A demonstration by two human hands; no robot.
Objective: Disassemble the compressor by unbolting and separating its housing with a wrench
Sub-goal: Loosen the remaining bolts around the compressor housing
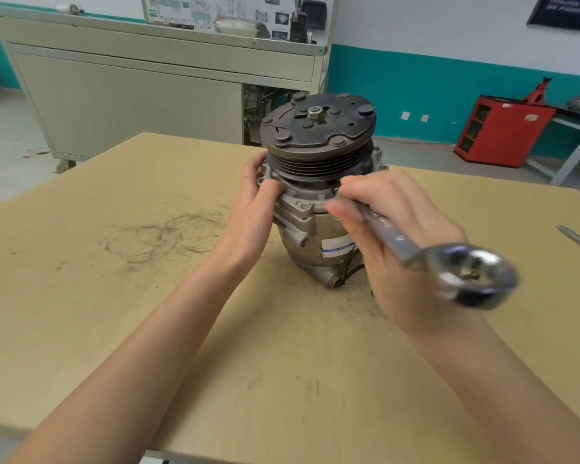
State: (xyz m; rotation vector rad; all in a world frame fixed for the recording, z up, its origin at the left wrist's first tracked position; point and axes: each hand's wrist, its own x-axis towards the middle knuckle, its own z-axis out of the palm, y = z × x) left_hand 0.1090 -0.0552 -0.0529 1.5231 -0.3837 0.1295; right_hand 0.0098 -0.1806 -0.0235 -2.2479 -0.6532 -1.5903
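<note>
- The compressor (312, 209) stands upright on the table (114, 296), well in from its edges
- On top it has a dark, worn round plate with a nut in the middle, and under that a black grooved pulley
- Below the pulley is the grey metal housing, with bolt ears round its flange and a white and blue label on the side facing me
- My left hand (252, 209) grips the flange on its left side
- The wrench (406, 246) is shiny steel, held in my right hand (382, 283)
- Its ring end points towards me, blurred; the far end reaches the flange on the right, hidden under my fingers
</note>
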